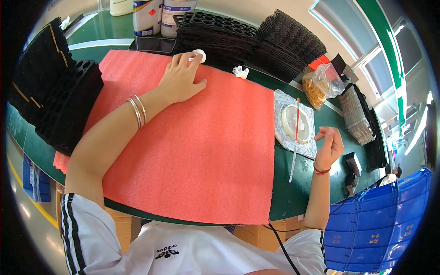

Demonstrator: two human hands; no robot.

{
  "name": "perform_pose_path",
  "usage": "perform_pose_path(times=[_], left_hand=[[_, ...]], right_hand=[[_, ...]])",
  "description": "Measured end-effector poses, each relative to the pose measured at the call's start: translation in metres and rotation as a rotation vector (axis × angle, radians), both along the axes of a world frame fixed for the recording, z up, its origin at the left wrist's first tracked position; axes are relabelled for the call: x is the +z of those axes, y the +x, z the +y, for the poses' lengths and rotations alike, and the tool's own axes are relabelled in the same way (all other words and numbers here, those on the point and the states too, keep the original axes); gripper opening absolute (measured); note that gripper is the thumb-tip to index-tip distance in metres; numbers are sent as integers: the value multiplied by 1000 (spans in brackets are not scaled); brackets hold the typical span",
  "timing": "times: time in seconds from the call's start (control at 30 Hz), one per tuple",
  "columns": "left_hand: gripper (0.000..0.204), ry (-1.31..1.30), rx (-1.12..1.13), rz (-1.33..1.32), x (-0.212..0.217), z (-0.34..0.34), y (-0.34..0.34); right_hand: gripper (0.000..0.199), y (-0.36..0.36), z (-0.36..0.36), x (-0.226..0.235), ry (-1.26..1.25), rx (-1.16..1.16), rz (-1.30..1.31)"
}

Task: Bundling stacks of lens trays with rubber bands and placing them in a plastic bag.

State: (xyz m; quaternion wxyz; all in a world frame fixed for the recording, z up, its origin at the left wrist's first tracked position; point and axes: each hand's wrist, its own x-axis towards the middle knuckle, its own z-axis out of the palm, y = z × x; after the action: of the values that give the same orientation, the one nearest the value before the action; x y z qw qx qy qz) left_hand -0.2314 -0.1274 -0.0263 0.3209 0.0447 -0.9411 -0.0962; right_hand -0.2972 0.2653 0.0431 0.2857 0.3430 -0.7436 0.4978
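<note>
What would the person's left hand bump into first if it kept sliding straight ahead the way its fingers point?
Probably the stack of black moulded trays at the far edge of the red foam mat. The left hand points up and away, pinching a white wad. Depth is hard to judge.

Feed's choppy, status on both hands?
Left hand pinching small white crumpled wad on red foam sheet. Right hand raised, empty. Nothing between.

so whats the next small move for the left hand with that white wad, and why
Probably draw the left hand back toward the body, wiping the small crumpled white wad across the red foam sheet. The fingers pinch it at the sheet's far edge, and the rest of the sheet lies nearer.
</note>
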Motion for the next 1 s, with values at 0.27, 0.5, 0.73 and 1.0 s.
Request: perform_pose_path(times=[0.27,0.5,0.73,1.0], left_hand=[[66,2,3,-28,-1,0,0],[79,33,5,-76,8,5,4],[78,87,22,-117,10,5,5],[63,32,8,-58,5,3,4]], right_hand=[[27,-2,3,-1,19,4,-28],[27,-1,2,0,31,3,-24],[27,-1,1,-1,35,14,-32],[28,-1,2,-1,42,9,-43]])
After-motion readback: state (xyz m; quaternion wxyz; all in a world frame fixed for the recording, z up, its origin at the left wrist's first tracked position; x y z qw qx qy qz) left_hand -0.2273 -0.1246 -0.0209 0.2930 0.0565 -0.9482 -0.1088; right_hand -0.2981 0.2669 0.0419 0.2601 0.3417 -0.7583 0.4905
